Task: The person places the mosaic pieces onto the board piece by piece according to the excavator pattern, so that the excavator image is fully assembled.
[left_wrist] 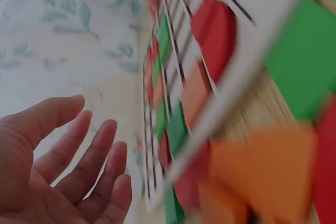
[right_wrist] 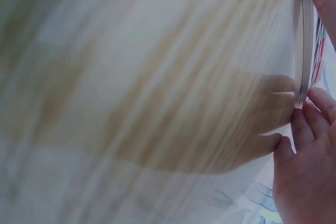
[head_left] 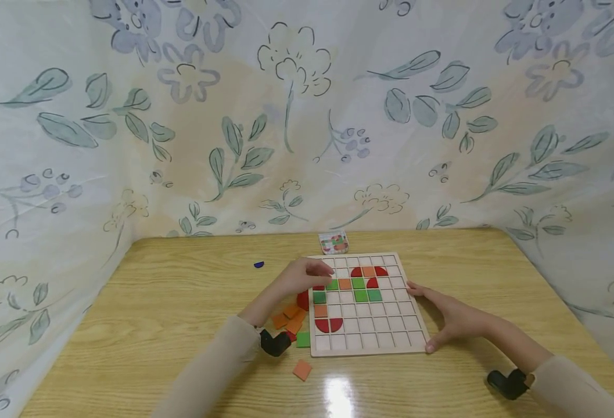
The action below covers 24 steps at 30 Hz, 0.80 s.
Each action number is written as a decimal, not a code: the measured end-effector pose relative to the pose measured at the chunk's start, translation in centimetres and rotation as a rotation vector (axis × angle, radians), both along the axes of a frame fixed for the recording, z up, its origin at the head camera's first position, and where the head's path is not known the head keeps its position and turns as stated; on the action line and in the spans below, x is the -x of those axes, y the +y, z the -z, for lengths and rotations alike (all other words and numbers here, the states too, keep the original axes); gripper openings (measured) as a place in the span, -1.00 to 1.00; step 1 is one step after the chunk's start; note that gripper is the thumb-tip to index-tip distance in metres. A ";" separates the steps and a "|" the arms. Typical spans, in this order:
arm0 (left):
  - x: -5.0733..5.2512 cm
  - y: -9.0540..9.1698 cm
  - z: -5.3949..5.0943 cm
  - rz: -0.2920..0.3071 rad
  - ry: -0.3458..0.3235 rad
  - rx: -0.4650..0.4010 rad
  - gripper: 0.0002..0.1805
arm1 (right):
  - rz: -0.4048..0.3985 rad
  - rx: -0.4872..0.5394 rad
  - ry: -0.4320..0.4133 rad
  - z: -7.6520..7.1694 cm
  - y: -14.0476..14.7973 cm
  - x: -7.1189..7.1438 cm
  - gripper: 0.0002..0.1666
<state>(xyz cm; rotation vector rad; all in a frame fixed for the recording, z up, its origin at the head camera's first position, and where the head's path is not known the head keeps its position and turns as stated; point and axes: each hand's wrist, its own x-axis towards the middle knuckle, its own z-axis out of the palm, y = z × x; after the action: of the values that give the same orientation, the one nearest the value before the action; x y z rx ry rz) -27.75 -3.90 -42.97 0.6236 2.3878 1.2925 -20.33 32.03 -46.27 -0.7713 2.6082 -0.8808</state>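
Observation:
A pale square board (head_left: 395,325) with a printed grid lies on the table. Red, green and orange pieces sit in several of its squares, among them a row of red quarter-rounds (head_left: 336,325) near the lower left. Over the board's upper left part hovers my left hand (head_left: 300,275), its fingers loosely bent; the left wrist view shows that hand (left_wrist: 58,166) with nothing in it. My right hand (head_left: 455,316) rests along the board's right edge, thumb by the near corner and fingers spread further up. Its fingertips (right_wrist: 302,116) touch the edge in the right wrist view.
Loose orange pieces (head_left: 293,322) are heaped left of the board, beside a green square (head_left: 303,339). An orange square (head_left: 302,370) lies nearer. A dark blue half-round (head_left: 259,265) and a small pattern card (head_left: 334,242) lie further back. Floral cloth (head_left: 296,145) hangs behind the table.

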 end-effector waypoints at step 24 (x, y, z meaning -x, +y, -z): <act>0.8 -4.6 3.0 -0.121 0.170 0.150 -0.73 | -0.011 0.028 0.015 0.2 0.4 0.0 0.29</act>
<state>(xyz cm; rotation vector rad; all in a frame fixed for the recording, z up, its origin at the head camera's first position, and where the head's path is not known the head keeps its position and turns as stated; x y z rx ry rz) -28.58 -8.46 -45.97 0.5732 2.6686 1.1334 -20.28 32.40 -46.51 -0.8024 2.6076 -0.9130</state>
